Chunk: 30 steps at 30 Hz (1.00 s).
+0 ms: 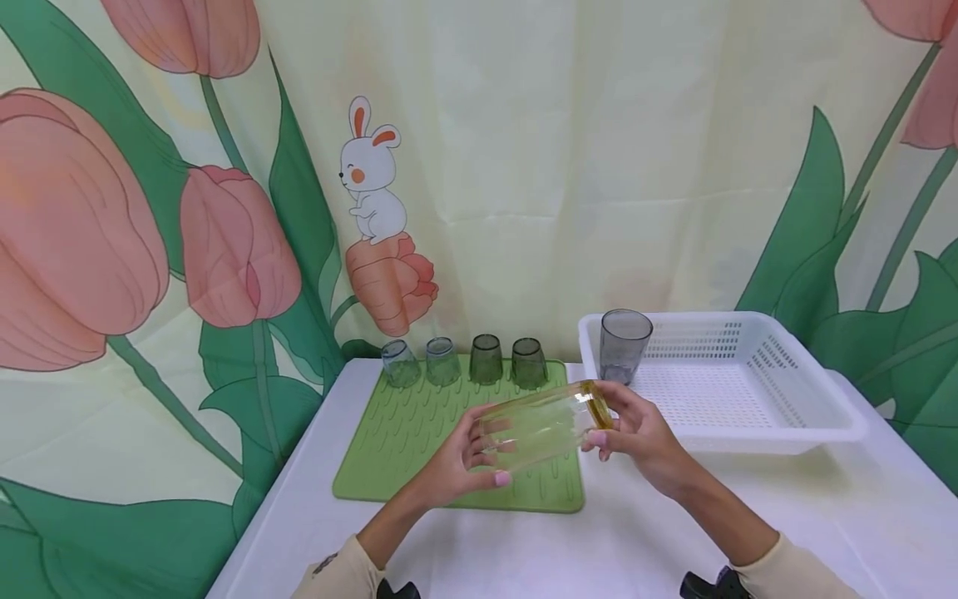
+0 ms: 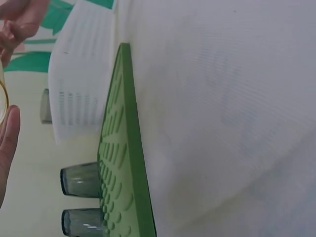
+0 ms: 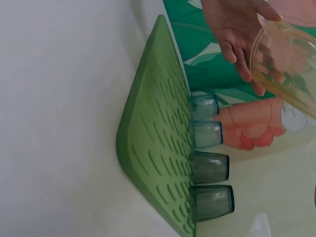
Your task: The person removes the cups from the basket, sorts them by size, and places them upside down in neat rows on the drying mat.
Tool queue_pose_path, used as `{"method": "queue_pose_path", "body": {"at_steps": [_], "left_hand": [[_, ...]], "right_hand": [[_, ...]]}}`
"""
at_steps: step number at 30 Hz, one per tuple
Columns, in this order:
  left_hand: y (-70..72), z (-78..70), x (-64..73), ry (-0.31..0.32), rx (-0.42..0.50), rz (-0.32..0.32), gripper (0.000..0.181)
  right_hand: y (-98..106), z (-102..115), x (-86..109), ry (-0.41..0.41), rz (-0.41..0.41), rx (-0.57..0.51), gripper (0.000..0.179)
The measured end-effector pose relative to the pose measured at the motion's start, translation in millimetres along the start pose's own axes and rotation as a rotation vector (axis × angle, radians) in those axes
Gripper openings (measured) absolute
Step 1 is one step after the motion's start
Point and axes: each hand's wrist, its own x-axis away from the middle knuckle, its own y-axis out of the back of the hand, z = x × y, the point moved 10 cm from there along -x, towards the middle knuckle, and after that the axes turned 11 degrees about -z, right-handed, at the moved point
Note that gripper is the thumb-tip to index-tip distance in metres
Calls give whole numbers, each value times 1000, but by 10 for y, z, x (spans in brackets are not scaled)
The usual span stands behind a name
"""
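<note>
A clear yellow drinking glass (image 1: 535, 428) lies tilted on its side in the air above the green drying mat (image 1: 404, 453). My left hand (image 1: 456, 466) holds its left end, thumb in front and fingers behind the glass. At the other end, my right hand (image 1: 647, 437) grips the thick amber base between thumb and fingers. The right wrist view shows the left hand (image 3: 234, 39) at the glass's open rim. In the left wrist view only part of the left hand (image 2: 9, 148) enters at the edge.
Two bluish glasses (image 1: 400, 368) and two dark grey glasses (image 1: 486, 362) stand in a row along the mat's back edge. A white plastic basket (image 1: 748, 439) sits at the right, with a taller grey glass (image 1: 624, 345) at its left end. A patterned curtain (image 1: 501, 166) hangs behind the table.
</note>
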Motion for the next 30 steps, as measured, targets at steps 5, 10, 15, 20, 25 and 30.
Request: {"method": "queue_pose_path", "body": {"at_steps": [5,10,15,20,25,30], "left_hand": [[71,28,49,7,-9,-11,87],[139,67,99,37,-33,-32,86],[209,88,143,50,-70,-40,86],[347,140,210,69,-127,-57,90],[542,238,304,106,-203,-87,91],[783,312,407,137,-277,-125,83]], "right_hand": [[-104,1,-99,-16,-5,3,52],[-212,2,-198,-19,-9,25,54],[-313,-7,-284,-29,-12,45,54],[-407,-49,-359,-41,-7,82,53],[-472,-87,-457,-44,-13,130,58],[-501,-146,-579,-38,-31,202,63]]}}
